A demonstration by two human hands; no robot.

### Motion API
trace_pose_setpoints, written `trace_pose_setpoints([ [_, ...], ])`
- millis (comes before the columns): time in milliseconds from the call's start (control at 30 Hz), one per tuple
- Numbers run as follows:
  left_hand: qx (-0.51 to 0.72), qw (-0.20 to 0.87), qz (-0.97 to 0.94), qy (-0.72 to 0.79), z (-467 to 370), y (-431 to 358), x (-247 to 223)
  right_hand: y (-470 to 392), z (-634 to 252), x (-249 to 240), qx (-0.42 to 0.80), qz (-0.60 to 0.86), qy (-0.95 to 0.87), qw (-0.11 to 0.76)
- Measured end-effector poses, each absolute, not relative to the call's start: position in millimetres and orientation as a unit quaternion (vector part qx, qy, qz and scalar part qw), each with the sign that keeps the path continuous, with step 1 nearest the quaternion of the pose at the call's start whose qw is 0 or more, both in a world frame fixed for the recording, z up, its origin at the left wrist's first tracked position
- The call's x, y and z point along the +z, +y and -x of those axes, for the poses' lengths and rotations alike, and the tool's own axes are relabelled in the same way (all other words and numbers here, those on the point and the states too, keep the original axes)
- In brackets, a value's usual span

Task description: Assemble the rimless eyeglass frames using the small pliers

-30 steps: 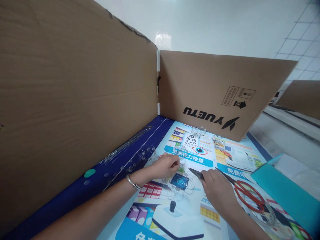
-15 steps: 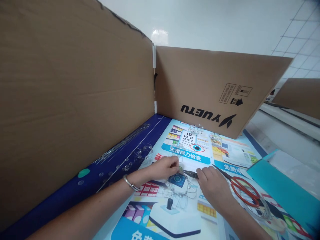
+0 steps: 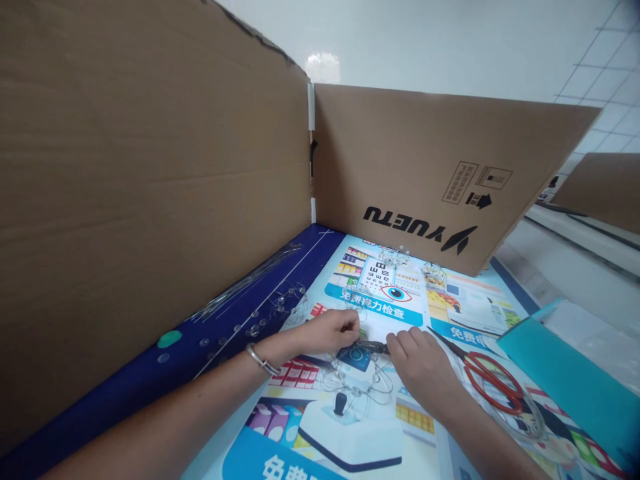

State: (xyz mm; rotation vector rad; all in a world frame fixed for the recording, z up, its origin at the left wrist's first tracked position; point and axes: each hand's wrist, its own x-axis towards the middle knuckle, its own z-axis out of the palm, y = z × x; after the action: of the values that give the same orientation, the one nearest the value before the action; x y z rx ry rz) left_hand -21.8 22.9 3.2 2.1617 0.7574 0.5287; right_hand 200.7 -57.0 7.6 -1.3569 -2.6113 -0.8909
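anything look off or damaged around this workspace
The left panel has a ragged, torn-looking top edge, unlike a clean cut. The YUETU lettering on the far panel is upside down.

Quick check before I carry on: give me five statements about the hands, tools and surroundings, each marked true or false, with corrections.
1. The right hand holds the pliers. True.
2. The bracelet is on the right wrist. False: the bracelet is on the left one.
3. The red-handled scissors lie to the right of the right hand. True.
4. The pliers point away from the left hand. False: they point toward the left hand.
5. The YUETU lettering on the cardboard panel appears upside down. True.
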Motion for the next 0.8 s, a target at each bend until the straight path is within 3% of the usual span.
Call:
trace_pose_setpoints([
  [800, 0.224, 0.407, -0.841, 0.280, 22.8, 26.4, -2.3, -58.4, -193.7, 12.5, -0.308, 0.431, -0.849, 0.000],
])
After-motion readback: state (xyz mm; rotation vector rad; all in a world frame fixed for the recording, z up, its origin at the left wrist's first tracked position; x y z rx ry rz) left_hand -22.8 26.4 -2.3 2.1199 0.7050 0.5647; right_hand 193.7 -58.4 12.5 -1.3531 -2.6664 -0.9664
